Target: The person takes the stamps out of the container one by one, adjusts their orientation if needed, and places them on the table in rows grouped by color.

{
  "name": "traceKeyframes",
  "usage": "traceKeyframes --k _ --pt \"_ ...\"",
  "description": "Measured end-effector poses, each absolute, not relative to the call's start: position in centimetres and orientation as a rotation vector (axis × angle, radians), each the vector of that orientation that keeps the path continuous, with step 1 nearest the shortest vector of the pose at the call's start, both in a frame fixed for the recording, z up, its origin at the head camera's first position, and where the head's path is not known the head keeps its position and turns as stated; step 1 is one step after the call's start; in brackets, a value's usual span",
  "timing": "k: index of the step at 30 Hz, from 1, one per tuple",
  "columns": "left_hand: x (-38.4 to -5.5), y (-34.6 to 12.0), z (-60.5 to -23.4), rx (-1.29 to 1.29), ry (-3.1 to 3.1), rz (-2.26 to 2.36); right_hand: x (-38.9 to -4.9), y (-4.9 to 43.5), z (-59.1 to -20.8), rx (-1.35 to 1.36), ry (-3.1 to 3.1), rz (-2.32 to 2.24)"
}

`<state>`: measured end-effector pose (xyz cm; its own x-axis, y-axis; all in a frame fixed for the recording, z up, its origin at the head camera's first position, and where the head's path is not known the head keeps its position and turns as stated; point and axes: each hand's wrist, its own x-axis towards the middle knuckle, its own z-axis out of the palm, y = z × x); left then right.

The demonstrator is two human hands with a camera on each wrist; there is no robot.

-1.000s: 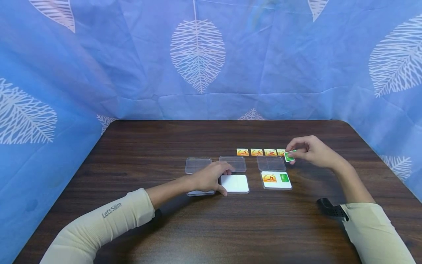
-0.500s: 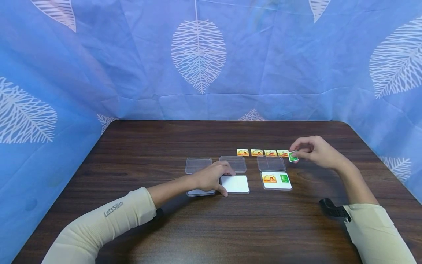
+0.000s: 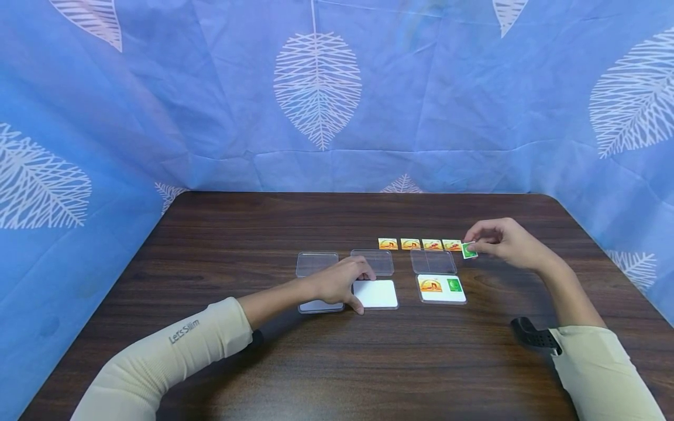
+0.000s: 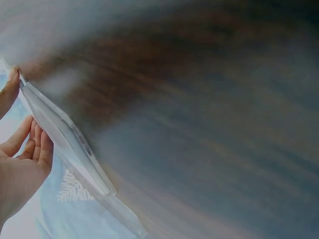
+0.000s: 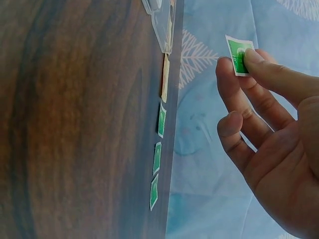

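Observation:
My right hand point(image 3: 502, 245) pinches a small green stamp point(image 3: 468, 250) with a white border between thumb and fingers, raised off the table at the right end of the stamp row. The right wrist view shows the green stamp point(image 5: 240, 55) under the thumb. My left hand point(image 3: 334, 283) holds the middle clear plastic case point(image 3: 375, 294), thumb at its front edge and fingers near its hinge. This case lies open with a plain white insert. In the left wrist view the fingers touch the case point(image 4: 70, 142). The right case point(image 3: 442, 295) lies open; an orange stamp point(image 3: 430, 285) and another green stamp point(image 3: 454, 284) lie on its white insert.
A third open case point(image 3: 316, 264) lies at the left, partly covered by my left hand. Several orange-yellow stamps point(image 3: 409, 244) form a row behind the cases. In the right wrist view, three green stamps point(image 5: 157, 158) continue the row on the dark wooden table point(image 3: 395, 362).
My right hand has moved slightly right with the green stamp, uncovering the last orange stamp in the row. The left hand keeps its place on the middle case.

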<state>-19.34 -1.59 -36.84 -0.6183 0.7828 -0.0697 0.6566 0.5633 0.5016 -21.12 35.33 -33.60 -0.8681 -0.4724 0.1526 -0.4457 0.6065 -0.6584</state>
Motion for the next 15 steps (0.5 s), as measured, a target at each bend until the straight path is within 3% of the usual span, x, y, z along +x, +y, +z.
traceKeyframes --k 15 --pt "-19.3 -1.4 -36.7 1.164 2.520 0.602 -21.4 38.8 -34.4 -0.598 2.975 -1.045"
